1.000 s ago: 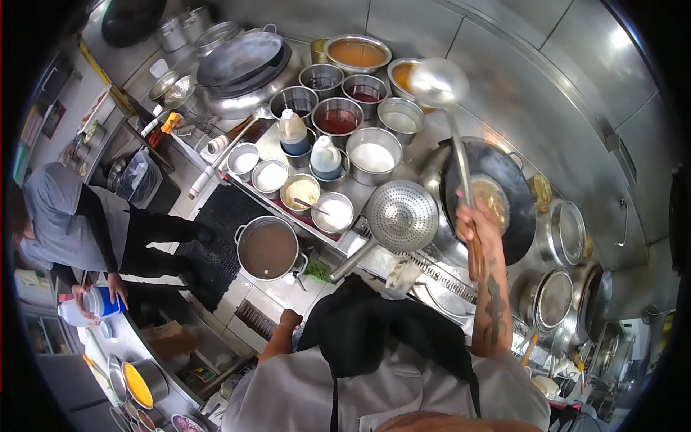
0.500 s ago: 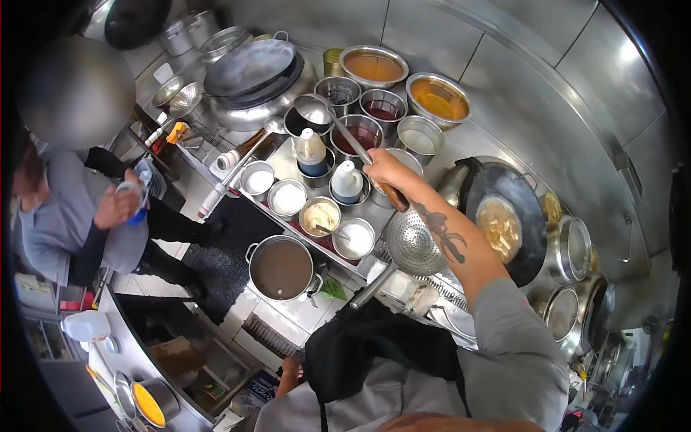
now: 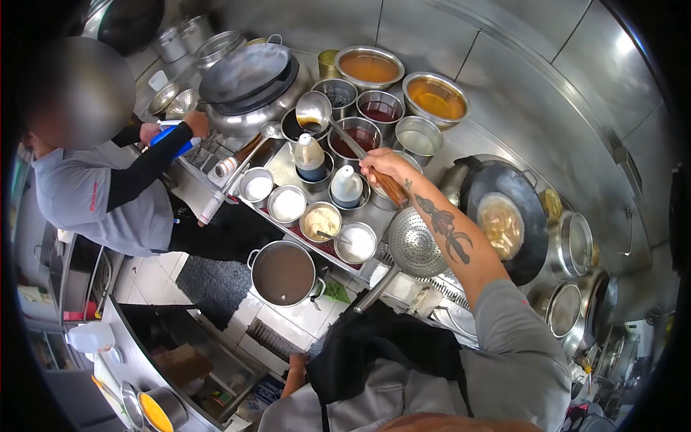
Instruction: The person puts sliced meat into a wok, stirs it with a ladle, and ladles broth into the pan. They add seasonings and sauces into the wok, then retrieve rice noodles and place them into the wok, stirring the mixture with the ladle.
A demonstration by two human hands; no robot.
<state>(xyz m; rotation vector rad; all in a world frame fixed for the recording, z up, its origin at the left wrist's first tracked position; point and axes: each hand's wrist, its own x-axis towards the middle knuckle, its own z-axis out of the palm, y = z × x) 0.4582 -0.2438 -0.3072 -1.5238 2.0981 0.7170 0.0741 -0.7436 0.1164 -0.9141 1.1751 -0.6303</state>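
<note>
My right hand is closed round the wooden handle of a long ladle. The ladle's bowl is tilted over a pot of dark liquid, with some dark liquid inside it. Squeeze bottles stand just below the ladle, in metal pots. To the right of my forearm, a wok holds pale yellow food in liquid. My left hand hangs low beside my apron, and its fingers are too small and hidden to read.
Metal pots of white powder line the counter's near edge. A perforated strainer lies under my forearm. Bowls of orange liquid stand at the back. A large pot of brown liquid is below. A co-worker at left holds something blue.
The ladle's bowl has tipped so that dark liquid now shows in it. The co-worker has moved closer to the counter and reaches over it with the blue thing.
</note>
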